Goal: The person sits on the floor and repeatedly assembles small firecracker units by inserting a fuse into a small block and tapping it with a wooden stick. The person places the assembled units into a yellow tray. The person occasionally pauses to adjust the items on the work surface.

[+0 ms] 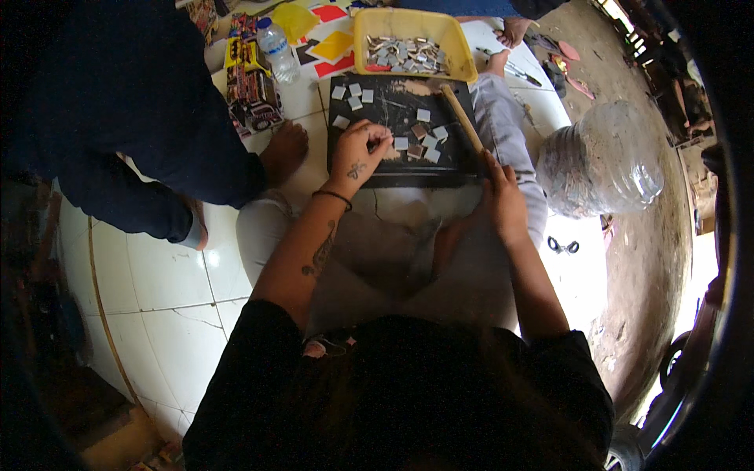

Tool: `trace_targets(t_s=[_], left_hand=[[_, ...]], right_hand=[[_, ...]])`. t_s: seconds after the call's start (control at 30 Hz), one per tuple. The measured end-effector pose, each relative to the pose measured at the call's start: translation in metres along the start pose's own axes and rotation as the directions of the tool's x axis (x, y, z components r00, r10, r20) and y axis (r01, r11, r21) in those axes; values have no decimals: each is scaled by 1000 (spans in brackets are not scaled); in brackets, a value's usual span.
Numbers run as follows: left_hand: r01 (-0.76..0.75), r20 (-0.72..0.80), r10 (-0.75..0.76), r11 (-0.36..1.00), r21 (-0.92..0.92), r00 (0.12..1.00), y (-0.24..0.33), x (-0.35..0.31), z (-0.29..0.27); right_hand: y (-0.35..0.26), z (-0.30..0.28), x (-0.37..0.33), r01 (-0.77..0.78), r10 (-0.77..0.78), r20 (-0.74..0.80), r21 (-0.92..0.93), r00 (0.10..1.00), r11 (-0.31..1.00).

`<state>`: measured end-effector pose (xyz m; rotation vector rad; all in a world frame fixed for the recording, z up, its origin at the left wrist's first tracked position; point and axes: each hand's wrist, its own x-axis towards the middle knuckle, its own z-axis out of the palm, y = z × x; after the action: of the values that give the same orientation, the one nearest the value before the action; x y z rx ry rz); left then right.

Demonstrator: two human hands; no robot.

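My left hand (363, 147) is over a black board (369, 174), thumb and fingers pinched together; whatever sits between them is too small or hidden to name. Small flat square pieces (423, 115), grey and a few brown, lie scattered on the board around that hand. At the board's right edge my right hand (504, 196) is closed on the near end of a wooden stick (462, 116), which slants away to the far left across the board's corner. Just beyond the board, a yellow plastic basin (469, 67) holds many more small silvery pieces.
A water bottle (278, 49), colourful packages (250, 86) and coloured cards (331, 45) lie at the far left. One person's dark-trousered leg (196, 118) and bare foot (285, 153) are close on the left. A large clear plastic container (601, 161) and black scissors (563, 246) are at right.
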<state>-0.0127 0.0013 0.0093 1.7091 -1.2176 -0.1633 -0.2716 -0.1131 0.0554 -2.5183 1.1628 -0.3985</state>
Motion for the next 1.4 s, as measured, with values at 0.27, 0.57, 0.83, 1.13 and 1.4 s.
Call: trace_targets(t_s=[0.27, 0.57, 0.83, 1.13, 1.4], left_hand=[[546, 193, -512, 762, -348, 837, -9, 89, -10], [51, 229, -179, 878, 475, 957, -47, 122, -25], [-138, 92, 105, 842, 522, 990, -37, 91, -24], [-134, -6, 139, 965, 224, 990, 9, 7, -18], [-63, -23, 66, 989, 138, 998, -7, -3, -11]], right_hand=[[-16, 21, 36, 140, -161, -154, -139, 975, 980], [-122, 61, 144, 494, -475, 164, -444, 865, 747], [-137, 85, 177, 504, -442, 249, -524, 862, 687], [-68, 71, 127, 6, -169, 105, 833, 980, 553], [-80, 77, 101, 42, -188, 49, 892, 981, 451]])
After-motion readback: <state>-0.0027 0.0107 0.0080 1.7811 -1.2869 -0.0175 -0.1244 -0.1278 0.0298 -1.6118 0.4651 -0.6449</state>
